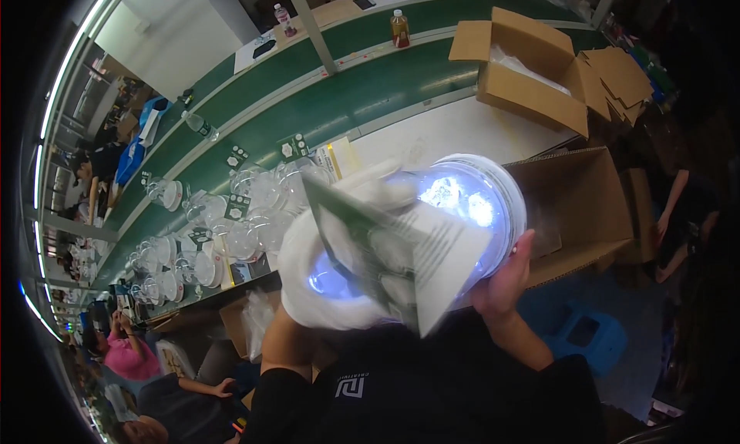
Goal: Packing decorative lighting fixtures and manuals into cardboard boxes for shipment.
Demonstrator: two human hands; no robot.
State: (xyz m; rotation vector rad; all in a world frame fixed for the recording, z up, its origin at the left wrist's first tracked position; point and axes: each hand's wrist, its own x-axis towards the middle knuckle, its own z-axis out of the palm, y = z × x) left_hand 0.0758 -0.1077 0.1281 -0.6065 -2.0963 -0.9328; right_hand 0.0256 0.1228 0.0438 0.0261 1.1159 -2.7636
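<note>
A clear, rounded lamp [493, 183] with a pale ring-shaped base glows bluish white in front of my chest. My left hand [304, 290], in a white glove, wraps round its left side, fingers reaching over the top. Bare, my right hand [505, 282] grips the ring from the lower right, thumb up along the edge. A folded green and white card [451, 255] stands across the lamp's front, blurred by motion. It hides part of the lamp and of my gloved palm. Whether the card is attached to the lamp, I cannot tell.
Several similar clear lamps [266, 228] with green tags crowd the green bench [370, 82] at left. An open carton [586, 213] sits close on the right, another carton [532, 97] beyond. A blue stool [590, 336] stands below right. Other people [131, 359] sit at left.
</note>
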